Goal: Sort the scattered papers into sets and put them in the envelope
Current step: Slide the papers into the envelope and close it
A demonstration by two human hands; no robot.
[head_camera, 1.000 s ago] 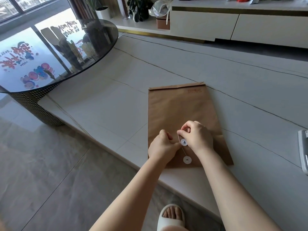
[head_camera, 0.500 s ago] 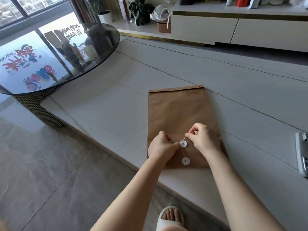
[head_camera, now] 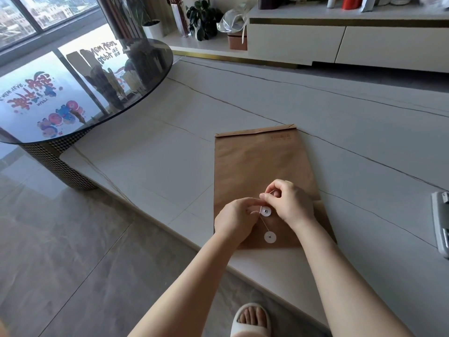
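A brown paper envelope (head_camera: 260, 161) lies flat on the low pale stone table (head_camera: 150, 161), its flap end toward me. Two white closure discs sit on it, the upper disc (head_camera: 265, 211) and the lower disc (head_camera: 270, 237), joined by a thin string (head_camera: 264, 223). My right hand (head_camera: 289, 205) pinches the string's free end just above the upper disc. My left hand (head_camera: 237, 218) has curled fingers pressing the envelope beside that disc. No loose papers are in sight.
A round dark glass table (head_camera: 80, 88) stands at the left, overlapping the stone table's corner. A grey device (head_camera: 441, 222) lies at the right edge. A white cabinet (head_camera: 340, 42) and plants (head_camera: 201, 18) line the back. My slippered foot (head_camera: 252, 319) is below the table edge.
My right hand has carried the string end around the upper disc, from left of it to the right and then above it. My left hand has stayed beside the disc.
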